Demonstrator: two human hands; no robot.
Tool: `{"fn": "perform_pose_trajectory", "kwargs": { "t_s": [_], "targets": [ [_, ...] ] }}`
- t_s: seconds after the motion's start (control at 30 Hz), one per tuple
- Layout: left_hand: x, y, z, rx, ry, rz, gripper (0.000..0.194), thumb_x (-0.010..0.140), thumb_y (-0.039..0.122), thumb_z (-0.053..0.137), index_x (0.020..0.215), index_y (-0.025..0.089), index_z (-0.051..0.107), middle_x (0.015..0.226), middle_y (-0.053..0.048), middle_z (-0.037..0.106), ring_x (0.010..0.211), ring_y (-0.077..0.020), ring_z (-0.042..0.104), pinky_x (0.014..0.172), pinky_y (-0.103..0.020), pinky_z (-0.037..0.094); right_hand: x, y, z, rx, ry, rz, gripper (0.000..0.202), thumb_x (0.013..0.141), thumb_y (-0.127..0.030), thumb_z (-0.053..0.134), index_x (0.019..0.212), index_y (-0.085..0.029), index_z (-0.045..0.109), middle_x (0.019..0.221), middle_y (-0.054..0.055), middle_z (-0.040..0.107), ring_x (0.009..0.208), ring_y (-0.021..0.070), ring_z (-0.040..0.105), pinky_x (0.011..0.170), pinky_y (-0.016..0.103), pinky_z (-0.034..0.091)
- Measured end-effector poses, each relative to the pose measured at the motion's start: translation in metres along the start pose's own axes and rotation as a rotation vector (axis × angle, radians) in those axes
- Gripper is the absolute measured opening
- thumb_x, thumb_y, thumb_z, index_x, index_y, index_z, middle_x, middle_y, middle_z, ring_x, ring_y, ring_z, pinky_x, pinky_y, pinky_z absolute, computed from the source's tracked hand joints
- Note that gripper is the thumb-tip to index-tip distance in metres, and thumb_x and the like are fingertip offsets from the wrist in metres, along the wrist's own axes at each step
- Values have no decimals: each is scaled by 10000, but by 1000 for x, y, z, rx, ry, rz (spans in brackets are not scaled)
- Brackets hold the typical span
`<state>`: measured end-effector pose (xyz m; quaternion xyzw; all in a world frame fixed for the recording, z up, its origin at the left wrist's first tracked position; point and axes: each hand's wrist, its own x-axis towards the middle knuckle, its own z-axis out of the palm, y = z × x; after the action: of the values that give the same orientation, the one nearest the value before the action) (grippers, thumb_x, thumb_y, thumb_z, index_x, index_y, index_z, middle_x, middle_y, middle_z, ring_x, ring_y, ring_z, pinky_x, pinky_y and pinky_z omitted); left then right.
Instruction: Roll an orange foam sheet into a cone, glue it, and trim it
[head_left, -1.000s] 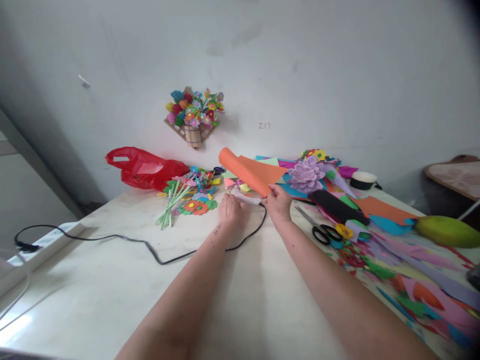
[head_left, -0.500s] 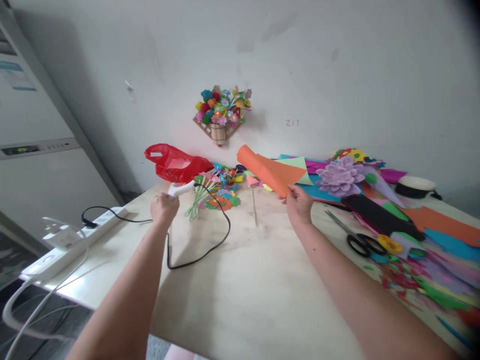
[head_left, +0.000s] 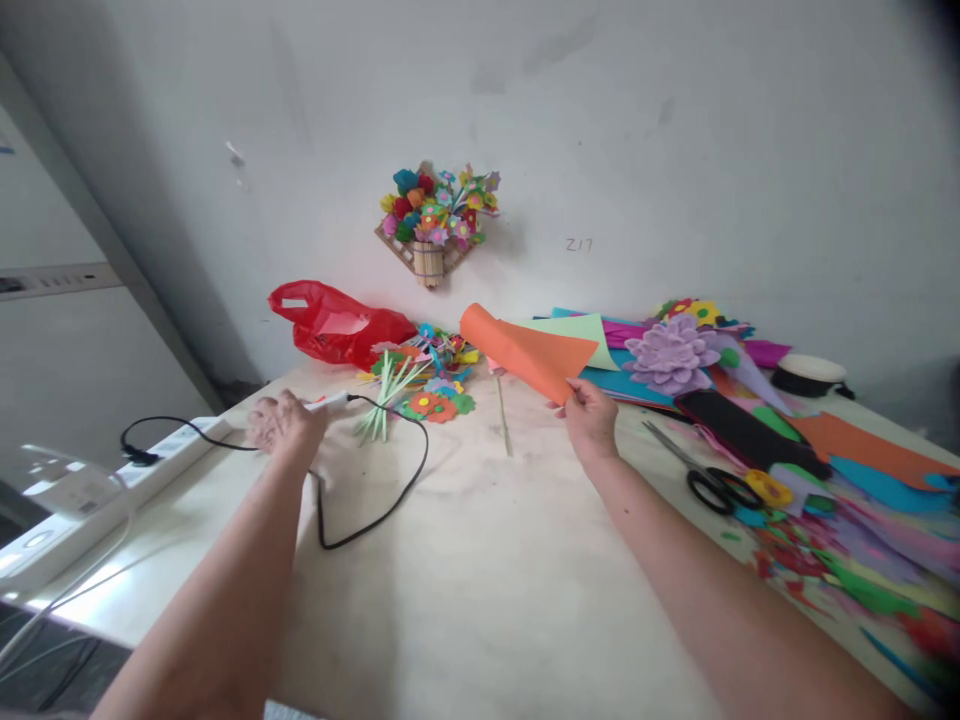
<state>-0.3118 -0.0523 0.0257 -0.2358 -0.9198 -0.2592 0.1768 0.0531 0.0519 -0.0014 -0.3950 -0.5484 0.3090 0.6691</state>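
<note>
My left hand is low over the left of the table, its fingers spread and slightly blurred. A white glue gun with a black cord lies right beside it, partly hidden by the hand. Between thumb and fingers, my right hand pinches the lower corner of an orange craft sheet. That sheet is raised above the table and curled at its far left end. A thin pale green stick lies on the table between the hands.
A power strip runs along the left edge. Behind are a red plastic bag, green stems and cut-out flowers. Scissors, a purple felt flower, a black phone-like slab and colourful scraps lie right.
My left hand has lowered the glue gun to the table and its fingers have spread. My right hand still holds the orange sheet. The view has shifted slightly right.
</note>
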Motion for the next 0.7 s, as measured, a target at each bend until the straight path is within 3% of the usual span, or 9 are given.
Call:
{"fn": "perform_pose_trajectory", "kwargs": {
  "t_s": [0.07,0.13,0.2,0.27,0.33,0.43,0.5,0.7],
  "targets": [
    [-12,27,-14,-96,139,173,597,693,464,547,1185,133,482,1176,-200,494,1098,-354,436,865,-469,374,1,1,-1,-13,-4,-5,214,654,-206,434,778,-148,599,574,-3,582,490,134,587,425,216,415],
    [-34,63,-27,-204,140,356,487,761,431,480,1159,150,499,1120,-154,543,1060,-291,480,865,-395,387,3,2,-3,-32,1,-17,228,655,-192,419,790,-149,597,569,-5,581,490,137,589,429,218,416],
    [-66,101,-33,-295,-77,568,366,802,432,422,1047,198,560,992,-84,611,922,-232,558,788,-331,422,6,2,-7,-52,11,-37,239,655,-181,407,804,-152,592,556,-10,578,484,140,586,433,224,418],
    [-106,133,-30,-270,-338,663,328,797,447,427,955,212,590,877,-68,636,836,-225,586,723,-318,433,10,3,-13,-80,30,-61,250,656,-174,400,820,-154,587,540,-13,574,476,145,581,437,232,420],
    [-146,155,-20,-214,-495,752,334,766,442,481,973,198,577,872,-92,631,842,-240,589,697,-316,434,14,3,-20,-109,45,-76,261,658,-169,393,833,-155,586,531,-12,574,482,153,584,451,242,430],
    [-187,170,-1,-112,-549,869,329,753,350,510,1025,168,538,958,-143,594,877,-264,577,703,-340,434,18,2,-29,-126,57,-80,259,662,-168,389,830,-157,586,546,-4,581,507,165,597,494,263,451],
    [-198,173,9,-69,-512,912,306,753,235,491,1050,167,515,1012,-155,558,942,-263,553,718,-330,432,20,2,-34,-135,54,-85,250,663,-170,395,822,-160,587,551,-2,583,510,169,598,519,276,460],
    [-184,174,19,-14,-464,957,287,793,100,382,1040,167,513,1001,-139,538,943,-225,548,752,-306,427,24,3,-42,-153,56,-84,243,668,-174,399,815,-167,592,547,-1,583,520,172,598,557,292,471]
  ]
}}
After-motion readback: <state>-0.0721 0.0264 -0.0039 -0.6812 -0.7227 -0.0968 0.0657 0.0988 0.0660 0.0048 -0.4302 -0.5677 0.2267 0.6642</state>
